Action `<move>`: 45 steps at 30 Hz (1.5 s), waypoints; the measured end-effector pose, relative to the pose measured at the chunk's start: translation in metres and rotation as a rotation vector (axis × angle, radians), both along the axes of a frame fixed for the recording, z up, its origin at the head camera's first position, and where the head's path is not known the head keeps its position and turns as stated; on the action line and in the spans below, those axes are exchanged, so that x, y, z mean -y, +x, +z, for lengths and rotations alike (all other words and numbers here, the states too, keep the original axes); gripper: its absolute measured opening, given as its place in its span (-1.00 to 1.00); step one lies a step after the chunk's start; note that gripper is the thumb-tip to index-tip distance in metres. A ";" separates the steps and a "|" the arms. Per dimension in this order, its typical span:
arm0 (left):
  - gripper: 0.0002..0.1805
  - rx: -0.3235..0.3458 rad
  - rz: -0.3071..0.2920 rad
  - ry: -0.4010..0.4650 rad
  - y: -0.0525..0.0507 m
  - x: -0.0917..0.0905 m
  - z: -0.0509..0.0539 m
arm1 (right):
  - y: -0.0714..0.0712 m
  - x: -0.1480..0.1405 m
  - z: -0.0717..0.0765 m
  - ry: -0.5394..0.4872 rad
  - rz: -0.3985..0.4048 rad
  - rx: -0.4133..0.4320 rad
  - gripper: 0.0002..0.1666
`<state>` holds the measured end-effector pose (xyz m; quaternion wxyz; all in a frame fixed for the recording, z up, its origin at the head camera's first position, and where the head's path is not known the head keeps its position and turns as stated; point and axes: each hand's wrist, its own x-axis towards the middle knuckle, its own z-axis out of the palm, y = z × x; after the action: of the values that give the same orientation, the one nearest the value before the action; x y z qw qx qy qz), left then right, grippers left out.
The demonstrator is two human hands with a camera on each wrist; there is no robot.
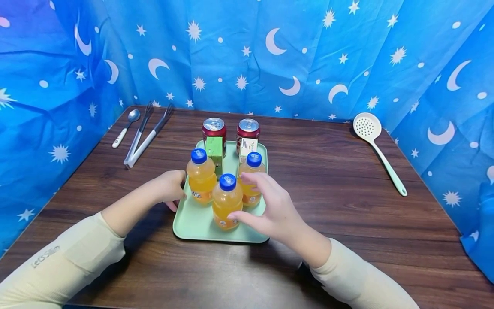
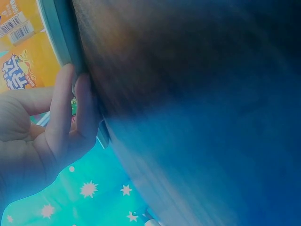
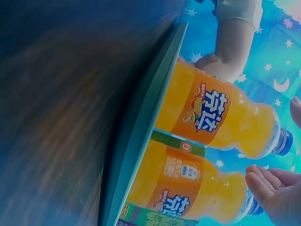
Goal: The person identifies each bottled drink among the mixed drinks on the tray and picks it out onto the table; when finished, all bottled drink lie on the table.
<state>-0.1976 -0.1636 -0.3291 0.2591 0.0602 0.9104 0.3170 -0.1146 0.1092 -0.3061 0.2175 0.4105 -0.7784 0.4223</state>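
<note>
A pale green tray (image 1: pixel 193 224) lies on the table, carrying three orange-drink bottles with blue caps: a left bottle (image 1: pixel 203 184), a front bottle (image 1: pixel 223 205) and a right bottle (image 1: pixel 251 200). My left hand (image 1: pixel 170 187) grips the tray's left rim, its fingertips against the outer wall in the left wrist view. Over the tray's right side is my right hand (image 1: pixel 275 208), thumb and fingers spread, the thumb in front of the front bottle and the fingers by the right one. The right wrist view shows those fingers (image 3: pixel 263 181) near a bottle's cap; contact is unclear.
Behind the bottles stand a green drink carton (image 1: pixel 214 151), a white carton (image 1: pixel 248 146) and two red cans, a left can (image 1: pixel 214 125) and a right can (image 1: pixel 248 126). A spoon (image 1: pixel 126 128) and tongs (image 1: pixel 144 141) lie left, a slotted skimmer (image 1: pixel 380 150) right. A starry curtain (image 1: pixel 231 56) hangs behind.
</note>
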 end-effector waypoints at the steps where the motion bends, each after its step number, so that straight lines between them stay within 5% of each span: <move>1: -0.69 0.001 -0.001 -0.001 0.000 0.000 0.000 | 0.001 0.001 0.000 0.002 0.002 0.005 -0.18; 14: -0.69 -0.010 -0.006 0.004 0.001 0.000 -0.001 | 0.001 0.010 0.000 0.023 0.011 0.027 -0.20; 45: -0.67 -0.026 0.005 -0.012 0.002 -0.001 -0.001 | 0.004 0.027 0.001 0.183 -0.112 0.163 -0.23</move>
<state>-0.1956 -0.1621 -0.3300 0.2467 0.0602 0.9157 0.3113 -0.1106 0.0819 -0.3049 0.1386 0.3487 -0.8504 0.3687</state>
